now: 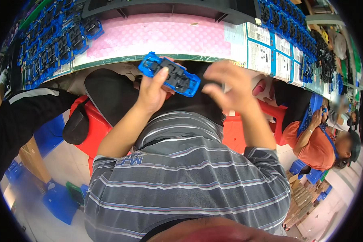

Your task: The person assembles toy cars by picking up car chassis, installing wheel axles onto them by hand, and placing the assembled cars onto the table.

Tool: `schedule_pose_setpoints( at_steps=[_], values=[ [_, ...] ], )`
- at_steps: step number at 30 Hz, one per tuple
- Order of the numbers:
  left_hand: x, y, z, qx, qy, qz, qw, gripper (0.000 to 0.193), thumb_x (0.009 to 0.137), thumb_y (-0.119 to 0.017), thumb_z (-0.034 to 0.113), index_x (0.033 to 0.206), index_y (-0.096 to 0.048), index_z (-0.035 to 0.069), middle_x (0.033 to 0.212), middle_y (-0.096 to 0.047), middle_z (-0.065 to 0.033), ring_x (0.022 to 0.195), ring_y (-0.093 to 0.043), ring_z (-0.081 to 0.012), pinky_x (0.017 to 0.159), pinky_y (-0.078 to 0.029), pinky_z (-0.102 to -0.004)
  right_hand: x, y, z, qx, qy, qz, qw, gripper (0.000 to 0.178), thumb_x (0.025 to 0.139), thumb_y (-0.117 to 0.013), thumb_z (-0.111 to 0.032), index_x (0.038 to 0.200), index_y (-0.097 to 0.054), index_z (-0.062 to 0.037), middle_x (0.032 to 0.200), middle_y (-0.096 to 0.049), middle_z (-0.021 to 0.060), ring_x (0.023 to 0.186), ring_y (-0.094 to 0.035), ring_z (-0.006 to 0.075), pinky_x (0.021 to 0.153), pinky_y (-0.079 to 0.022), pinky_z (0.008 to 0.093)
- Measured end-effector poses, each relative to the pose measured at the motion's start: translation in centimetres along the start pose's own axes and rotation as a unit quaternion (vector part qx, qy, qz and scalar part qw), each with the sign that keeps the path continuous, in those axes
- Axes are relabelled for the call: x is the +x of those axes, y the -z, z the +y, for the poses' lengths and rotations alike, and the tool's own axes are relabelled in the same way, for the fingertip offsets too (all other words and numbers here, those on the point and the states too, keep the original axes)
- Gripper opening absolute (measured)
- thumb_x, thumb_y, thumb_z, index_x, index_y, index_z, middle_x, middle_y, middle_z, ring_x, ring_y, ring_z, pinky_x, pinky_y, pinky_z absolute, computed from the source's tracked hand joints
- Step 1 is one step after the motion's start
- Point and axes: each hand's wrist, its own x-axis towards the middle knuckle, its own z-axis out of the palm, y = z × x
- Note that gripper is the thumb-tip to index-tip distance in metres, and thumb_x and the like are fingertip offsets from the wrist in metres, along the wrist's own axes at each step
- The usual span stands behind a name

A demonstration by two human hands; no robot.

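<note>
My left hand [152, 90] grips a blue plastic toy car body [192, 85] above my lap, its thumb pressed on the black inner part. Black moulded pieces [176, 76] fill the middle of this blue shell, which is tilted, its right end lower. Just right of the car body, my right hand [232, 85] is lifted with fingers and thumb apart, blurred by motion. It does not touch the car, and nothing shows in it.
Rows of similar blue and black car bodies [70, 42] lie on the bench at left, with more [288, 24] at far right. Printed white and blue boxes [259, 56] line the bench's right part. A black shelf [177, 9] crosses the back. A co-worker in orange [310, 145] sits at right.
</note>
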Motion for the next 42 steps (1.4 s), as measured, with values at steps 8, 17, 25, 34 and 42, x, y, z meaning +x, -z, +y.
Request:
schedule_pose_setpoints(
  at_steps=[8, 17, 25, 34, 42],
  values=[
    [-1.2, 3.0, 2.0, 0.017, -0.013, 0.042, 0.999, 0.051, 0.106, -0.052, 0.044, 0.14, -0.046, 0.007, 0.12, -0.066, -0.0163, 0.091, -0.07, -0.0222, 0.062, -0.05, -0.0291, 17.5, 6.6, 12.4, -0.201, -0.084, -0.154, 0.964, 0.051, 0.079, -0.074, 0.004, 0.129, -0.063, -0.0012, 0.118, -0.06, 0.0191, 0.099, -0.066, 0.0345, 0.087, -0.054, 0.0401],
    [-2.3, 3.6, 1.8, -0.026, 0.001, 0.026, 0.999, 0.048, 0.106, -0.056, 0.037, 0.142, -0.039, 0.011, 0.106, -0.066, -0.0138, 0.076, -0.066, -0.0179, 0.056, -0.05, -0.0272, 19.6, 3.8, 12.3, -0.336, -0.052, -0.141, 0.93, 0.055, 0.079, -0.08, -0.008, 0.13, -0.06, 0.0013, 0.126, -0.057, 0.0208, 0.115, -0.06, 0.0413, 0.097, -0.05, 0.0436],
    [0.2, 3.7, 3.2, 0.021, -0.081, -0.043, 0.996, 0.047, 0.107, -0.053, 0.03, 0.145, -0.036, 0.007, 0.117, -0.064, -0.0145, 0.094, -0.067, -0.0225, 0.074, -0.055, -0.0329, 9.0, -3.8, 0.9, -0.019, -0.056, -0.105, 0.993, 0.054, 0.073, -0.089, -0.022, 0.117, -0.067, -0.0014, 0.106, -0.068, 0.0134, 0.095, -0.067, 0.0279, 0.085, -0.054, 0.035],
    [0.4, 2.4, 2.5, 0.035, -0.083, 0.005, 0.996, 0.046, 0.105, -0.058, 0.029, 0.141, -0.038, 0.007, 0.111, -0.065, -0.0108, 0.091, -0.067, -0.0175, 0.073, -0.057, -0.03, 7.5, -4.4, 0.3, 0.004, -0.098, -0.123, 0.988, 0.056, 0.071, -0.09, -0.026, 0.113, -0.066, 0.0017, 0.107, -0.066, 0.0158, 0.099, -0.066, 0.0344, 0.086, -0.054, 0.0398],
    [-0.5, 2.7, 2.7, 0.0, -0.078, 0.028, 0.997, 0.041, 0.105, -0.06, 0.028, 0.136, -0.041, 0.008, 0.097, -0.067, -0.0092, 0.076, -0.064, -0.0099, 0.064, -0.052, -0.0234, 8.5, -5.5, 0.6, -0.001, -0.033, -0.18, 0.983, 0.069, 0.07, -0.091, -0.031, 0.123, -0.062, 0.0019, 0.113, -0.064, 0.0162, 0.1, -0.066, 0.0343, 0.088, -0.053, 0.0419]
  ],
)
